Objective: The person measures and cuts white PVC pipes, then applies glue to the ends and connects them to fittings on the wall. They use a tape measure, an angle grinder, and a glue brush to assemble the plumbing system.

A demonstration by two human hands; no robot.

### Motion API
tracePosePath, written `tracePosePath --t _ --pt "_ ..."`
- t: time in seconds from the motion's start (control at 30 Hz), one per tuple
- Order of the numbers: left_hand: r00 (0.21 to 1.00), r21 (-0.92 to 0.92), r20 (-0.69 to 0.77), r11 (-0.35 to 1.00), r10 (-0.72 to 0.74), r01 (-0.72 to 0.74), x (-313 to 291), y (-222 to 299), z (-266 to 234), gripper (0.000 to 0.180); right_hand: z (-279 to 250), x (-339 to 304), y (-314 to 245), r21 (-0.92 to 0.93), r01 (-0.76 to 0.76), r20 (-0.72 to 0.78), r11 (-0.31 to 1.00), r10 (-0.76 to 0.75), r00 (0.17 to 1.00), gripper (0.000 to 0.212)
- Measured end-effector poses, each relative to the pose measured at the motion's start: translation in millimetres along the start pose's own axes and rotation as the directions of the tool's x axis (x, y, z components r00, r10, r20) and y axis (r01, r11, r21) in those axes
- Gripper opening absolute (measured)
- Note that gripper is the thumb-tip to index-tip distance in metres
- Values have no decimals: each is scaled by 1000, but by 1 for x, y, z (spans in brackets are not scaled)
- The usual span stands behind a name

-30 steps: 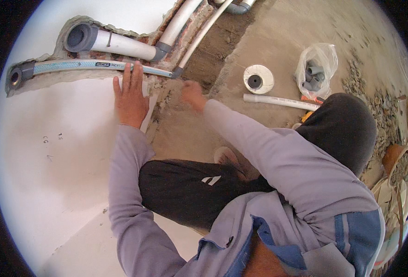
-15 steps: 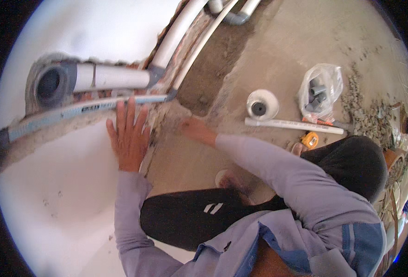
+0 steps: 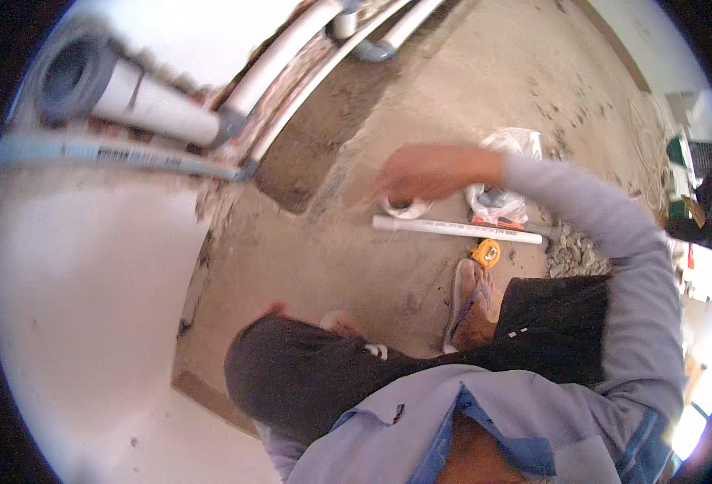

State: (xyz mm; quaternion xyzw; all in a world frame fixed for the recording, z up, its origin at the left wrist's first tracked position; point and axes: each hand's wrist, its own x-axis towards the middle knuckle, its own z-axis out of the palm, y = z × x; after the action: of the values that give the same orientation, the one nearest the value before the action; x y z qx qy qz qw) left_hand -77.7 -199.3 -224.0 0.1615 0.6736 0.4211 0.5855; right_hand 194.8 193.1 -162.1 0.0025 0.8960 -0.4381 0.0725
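My right hand [image 3: 437, 173] is smeared by motion in mid-air. It passes over a white round container [image 3: 407, 211] with a dark inside and the edge of a clear plastic bag [image 3: 497, 211] of grey pipe fittings; I cannot make out anything in its fingers. Only a bit of my left hand [image 3: 272, 309] shows beside my bent knee, with the rest hidden by the leg. A short white pipe [image 3: 457, 230] lies on the floor just nearer than the container. Close to my sandalled foot [image 3: 470, 298] sits a yellow tape measure [image 3: 485, 254].
Along the wall at upper left run a wide white pipe [image 3: 162, 105] with a grey open elbow [image 3: 70, 77] and a thin blue pipe [image 3: 122, 153]. A dug trench [image 3: 299, 153] lies beside more white pipes. Rubble [image 3: 574, 254] is heaped at right.
My right hand has lifted from the trench's near end and swung right over the container. My left hand has left the thin blue pipe and dropped toward my knee. The view has shifted.
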Motion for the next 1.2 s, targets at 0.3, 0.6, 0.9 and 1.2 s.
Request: tracePosePath --t 0.3,0.6,0.9,1.2 --pt "973 -385 -26 901 -228 201 -31 -95 29 50 -69 -170 -37 -274 -757 -148 593 752 642 35" --pt "950 -952 51 302 309 -47 184 57 76 75 -53 -172 -34 -195 -805 -57 560 813 579 43" --pt "953 -989 -92 86 290 -122 273 63 88 58 -49 -239 -30 277 -905 40 322 937 346 51" --pt "953 -979 -176 55 246 -195 265 63 85 39 -47 -213 -34 353 -870 47 344 922 384 46"
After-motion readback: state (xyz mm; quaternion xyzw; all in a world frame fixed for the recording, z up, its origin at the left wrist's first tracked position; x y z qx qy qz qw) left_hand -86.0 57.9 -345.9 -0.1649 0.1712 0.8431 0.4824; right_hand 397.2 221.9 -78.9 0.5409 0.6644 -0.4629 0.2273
